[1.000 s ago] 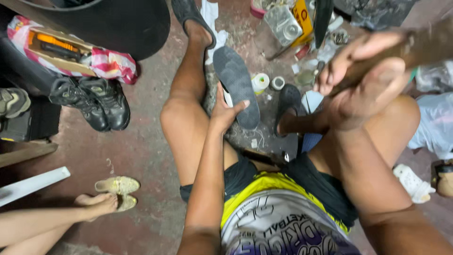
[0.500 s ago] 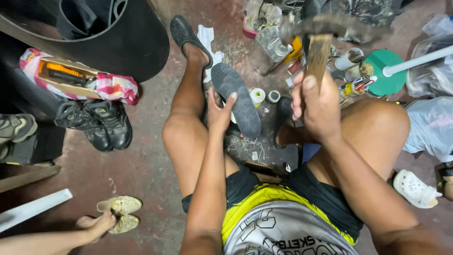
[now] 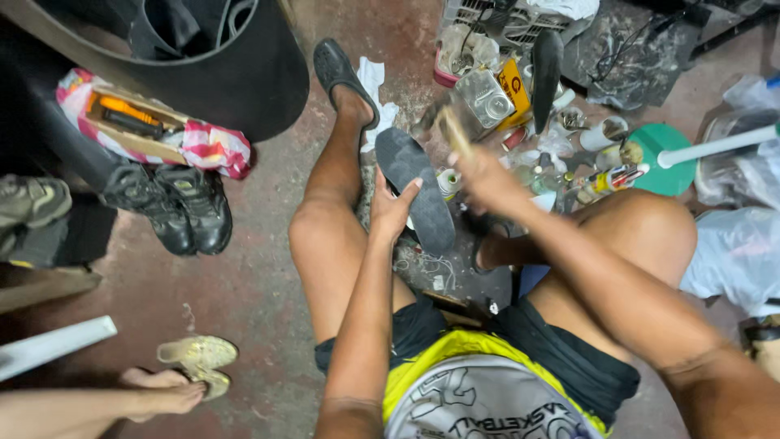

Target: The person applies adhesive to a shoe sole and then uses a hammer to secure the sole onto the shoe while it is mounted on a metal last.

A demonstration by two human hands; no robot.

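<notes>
- Dark shoe point(image 3: 416, 195), sole up, sits at frame centre between the person's knees; long axis runs from about 11 o'clock (narrow end, far) to 5 o'clock (wider end, near the lap).
- Left hand point(image 3: 392, 210) clamps the shoe's left edge: fingers spread on the sole, thumb behind, grip closed on it.
- Right hand point(image 3: 487, 180) at 2 o'clock of the shoe, fist closed round a wooden handle point(image 3: 452, 128); the handle tilts up toward 11 o'clock and is motion-blurred, its head end not readable.
- Count, shoes: one in hand; one slipper point(image 3: 341, 75) on the person's left foot at 12 o'clock; one pair of black boots point(image 3: 172, 208) at 9 o'clock; one grey shoe point(image 3: 32, 202) at the far left edge; one pale sandal point(image 3: 197, 358) at 7 o'clock, under another person's bare foot point(image 3: 162, 389).
- One large black tub point(image 3: 236, 81) at 10 o'clock, a patterned bundle point(image 3: 146, 130) against it.
- One green round lid point(image 3: 671, 162) with a white pipe point(image 3: 715, 145) across it at 3 o'clock.
- Small jars and tins clutter the floor at 1 o'clock, too jumbled to count.
</notes>
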